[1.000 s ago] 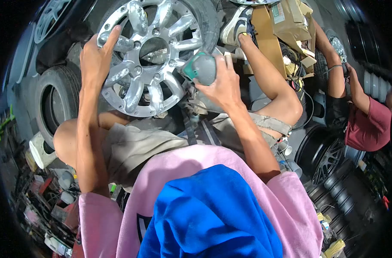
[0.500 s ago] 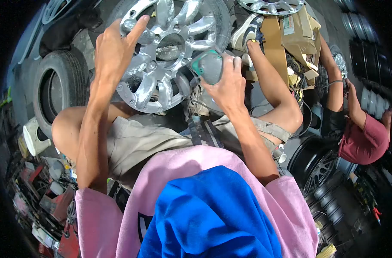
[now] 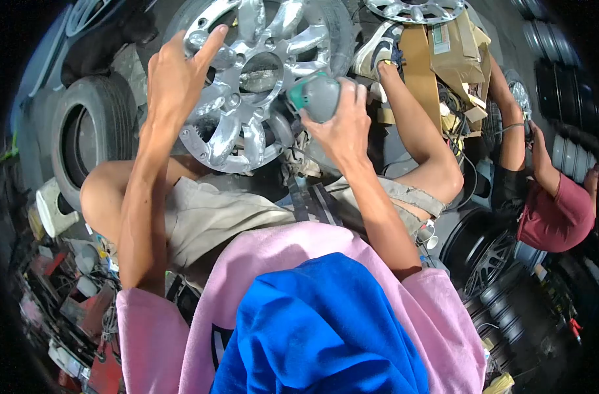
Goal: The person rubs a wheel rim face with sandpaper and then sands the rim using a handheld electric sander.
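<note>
A shiny silver wheel rim (image 3: 230,134) lies over a black tire (image 3: 339,33) in front of my legs. At its left edge is my left hand (image 3: 174,82), thumb and forefinger spread against the rim, the other fingers partly hidden behind the hand. My right hand (image 3: 345,125) is wrapped round a grey and green palm-sized power tool (image 3: 321,97), which sits at the right side of the rim, by the spoke ends. The tool's underside is hidden.
An upright tire (image 3: 109,125) stands at left, with a dark animal (image 3: 106,49) behind it. Cardboard boxes (image 3: 421,72) and another rim (image 3: 417,10) are at upper right. A co-worker in a maroon shirt (image 3: 558,213) sits at far right near a black wheel (image 3: 476,249). Clutter fills the lower left.
Since the first frame the view has shifted, and my left hand sits higher on the rim's edge. The tool has moved slightly up and left since half a second ago, still in my right hand.
</note>
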Demonstrator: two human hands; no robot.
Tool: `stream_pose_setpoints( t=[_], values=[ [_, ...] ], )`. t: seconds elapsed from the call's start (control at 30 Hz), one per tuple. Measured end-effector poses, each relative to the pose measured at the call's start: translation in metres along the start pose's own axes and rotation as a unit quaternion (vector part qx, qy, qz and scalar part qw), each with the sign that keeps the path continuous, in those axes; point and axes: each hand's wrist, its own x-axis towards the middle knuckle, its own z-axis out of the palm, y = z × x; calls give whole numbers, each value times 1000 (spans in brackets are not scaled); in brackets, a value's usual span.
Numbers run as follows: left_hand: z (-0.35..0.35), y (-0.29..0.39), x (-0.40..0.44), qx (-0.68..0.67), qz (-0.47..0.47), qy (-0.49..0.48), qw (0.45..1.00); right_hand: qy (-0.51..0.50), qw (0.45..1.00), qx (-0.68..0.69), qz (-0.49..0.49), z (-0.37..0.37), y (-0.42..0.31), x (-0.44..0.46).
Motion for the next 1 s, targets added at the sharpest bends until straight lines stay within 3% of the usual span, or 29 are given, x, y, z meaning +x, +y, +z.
stream_pose_setpoints(
  t=[0.2, 0.4, 0.47, 0.53, 0.8, 1.0],
  values=[
    [6, -33, 16, 13, -20, -12, 1000, 26, 998, 43, 35, 4, 43, -19],
    [18, -75, 39, 39, -101, -32, 994, 50, 975, 171, 132, 18, 116, -39],
    [21, -88, 46, 43, -95, -35, 994, 48, 978, 166, 120, 20, 121, -44],
    [26, -104, 53, 28, -115, -46, 992, 52, 990, 126, 34, 12, 111, -47],
    [38, -124, 61, 27, -140, -37, 989, 35, 994, 88, 55, 5, 108, -56],
    [41, -143, 71, 48, -201, -99, 973, 47, 994, 96, 5, 1, 92, -44]
  ],
)
